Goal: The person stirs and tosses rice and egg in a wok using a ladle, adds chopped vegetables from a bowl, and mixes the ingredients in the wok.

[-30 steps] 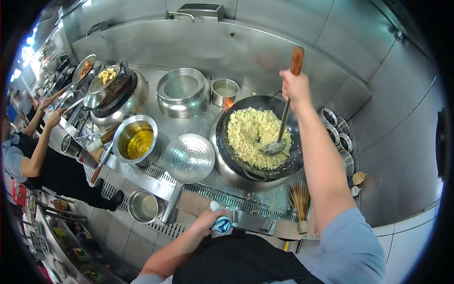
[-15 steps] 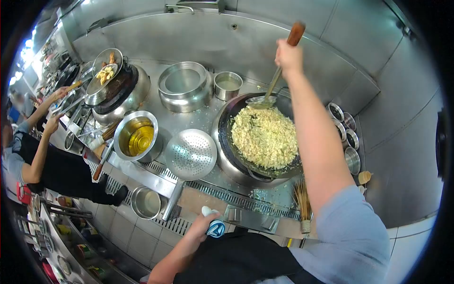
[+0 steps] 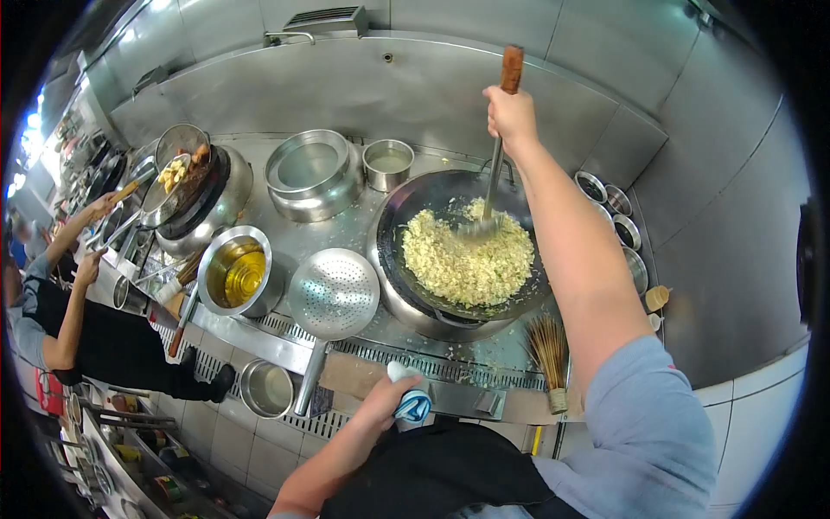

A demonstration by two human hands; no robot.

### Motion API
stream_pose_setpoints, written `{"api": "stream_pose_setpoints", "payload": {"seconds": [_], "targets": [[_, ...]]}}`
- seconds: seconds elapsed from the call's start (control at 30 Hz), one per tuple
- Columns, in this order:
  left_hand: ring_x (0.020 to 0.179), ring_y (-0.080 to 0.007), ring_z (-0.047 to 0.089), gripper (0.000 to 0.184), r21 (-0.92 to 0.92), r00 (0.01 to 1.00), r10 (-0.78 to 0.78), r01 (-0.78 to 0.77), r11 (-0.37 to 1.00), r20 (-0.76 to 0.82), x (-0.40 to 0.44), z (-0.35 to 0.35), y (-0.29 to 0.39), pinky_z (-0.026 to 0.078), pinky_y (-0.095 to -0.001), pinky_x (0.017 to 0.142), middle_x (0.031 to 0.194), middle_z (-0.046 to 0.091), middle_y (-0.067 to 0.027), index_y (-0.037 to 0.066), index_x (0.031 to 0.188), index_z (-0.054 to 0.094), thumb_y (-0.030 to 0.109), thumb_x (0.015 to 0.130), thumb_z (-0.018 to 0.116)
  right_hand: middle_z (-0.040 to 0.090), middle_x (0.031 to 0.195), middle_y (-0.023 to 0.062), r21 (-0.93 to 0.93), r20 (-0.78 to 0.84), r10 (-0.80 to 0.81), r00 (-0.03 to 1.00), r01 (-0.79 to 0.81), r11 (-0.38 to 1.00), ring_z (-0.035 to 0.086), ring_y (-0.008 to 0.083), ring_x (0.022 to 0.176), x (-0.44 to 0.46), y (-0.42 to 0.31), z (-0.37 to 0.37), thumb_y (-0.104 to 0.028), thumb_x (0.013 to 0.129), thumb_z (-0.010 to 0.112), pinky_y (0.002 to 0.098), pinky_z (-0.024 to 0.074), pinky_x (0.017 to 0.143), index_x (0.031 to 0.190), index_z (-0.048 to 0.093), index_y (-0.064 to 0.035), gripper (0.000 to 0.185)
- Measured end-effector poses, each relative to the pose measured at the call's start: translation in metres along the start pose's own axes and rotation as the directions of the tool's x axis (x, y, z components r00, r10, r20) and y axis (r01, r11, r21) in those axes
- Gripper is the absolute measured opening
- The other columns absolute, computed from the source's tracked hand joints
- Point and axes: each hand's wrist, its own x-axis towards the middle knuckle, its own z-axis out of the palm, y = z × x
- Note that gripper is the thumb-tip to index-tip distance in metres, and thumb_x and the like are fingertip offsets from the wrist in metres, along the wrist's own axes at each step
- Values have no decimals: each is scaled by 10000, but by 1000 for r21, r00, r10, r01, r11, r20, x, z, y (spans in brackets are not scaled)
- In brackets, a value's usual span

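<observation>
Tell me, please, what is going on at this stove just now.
The right hand grips a long ladle, its head in the crumbly pale yellow food in the wok. The left hand holds a blue-and-white cloth near the front of the stove. Farther left, a co-worker holds long-handled utensils with food pieces over another wok.

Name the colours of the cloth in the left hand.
The cloth in the left hand is blue and white, best seen in the head view.
</observation>
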Motion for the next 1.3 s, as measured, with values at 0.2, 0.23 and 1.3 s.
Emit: {"api": "stream_pose_setpoints", "payload": {"seconds": [0.2, 0.23, 1.3], "targets": [[714, -196, 648, 327, -196, 985, -55, 87, 977, 164, 34, 37, 36, 548, -367, 624, 894, 647, -76, 26, 1045, 567, 334, 945, 520, 416, 492, -21, -9, -146, 37, 989, -39, 999, 387, 120, 356, -26, 9, -29, -142, 804, 594, 299, 305, 359, 703, 516, -53, 155], [714, -196, 648, 327, -186, 984, -62, 94, 978, 169, 39, 42, 41, 548, -367, 624, 894, 647, -76, 26, 1045, 567, 334, 945, 520, 402, 487, -30, 18, -45, 88, 995, -87, 996, 366, 108, 352, -29, -7, -34, -141, 817, 592, 292, 288, 355, 707, 504, -65, 160], [631, -167, 599, 159, -23, 861, 352, -387, 922, -367, 155, 88, 17, 475, -316, 525, 775, 591, -80, -12, 953, 541, 93, 834, 526, 350, 486, -27, 442, 128, -46, 991, -15, 897, 348, 98, 376, -99, -40, -81, -45, 834, 542, 267, 275, 377, 624, 371, -117, 281]]}}
